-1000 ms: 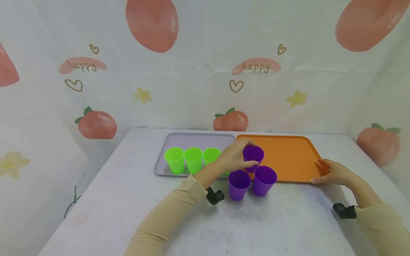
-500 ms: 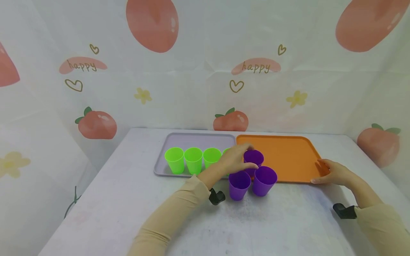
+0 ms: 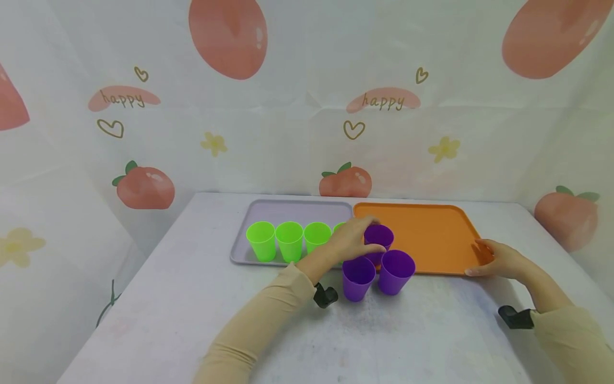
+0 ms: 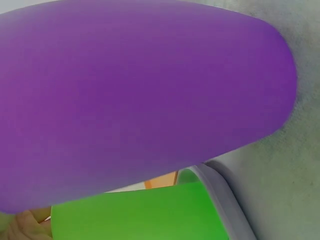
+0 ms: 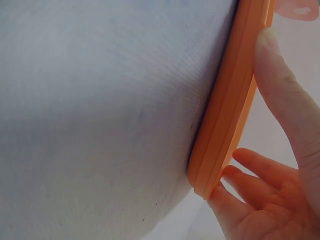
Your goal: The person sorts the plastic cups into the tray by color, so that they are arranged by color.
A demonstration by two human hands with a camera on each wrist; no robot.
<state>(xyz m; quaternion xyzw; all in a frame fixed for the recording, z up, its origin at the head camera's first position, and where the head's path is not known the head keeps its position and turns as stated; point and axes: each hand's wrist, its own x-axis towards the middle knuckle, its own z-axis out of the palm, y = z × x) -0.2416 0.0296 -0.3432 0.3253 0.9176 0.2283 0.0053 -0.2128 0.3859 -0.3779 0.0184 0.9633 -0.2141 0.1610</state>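
At the near-left corner of the orange tray [image 3: 434, 234], we see the left grip [image 3: 349, 240] pinching an upright purple cup [image 3: 379, 236], wide-mouthed and tapering downward; orange surface stretches from it to the right edge, which the right grip [image 3: 501, 260] clasps. Only the right wrist view shows us the tray's ridged outer wall [image 5: 229, 105].

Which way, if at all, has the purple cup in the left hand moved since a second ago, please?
Yes: against the orange tray, that purple cup sits slightly lower in the head view; whether lowered or drawn nearer, I cannot tell.
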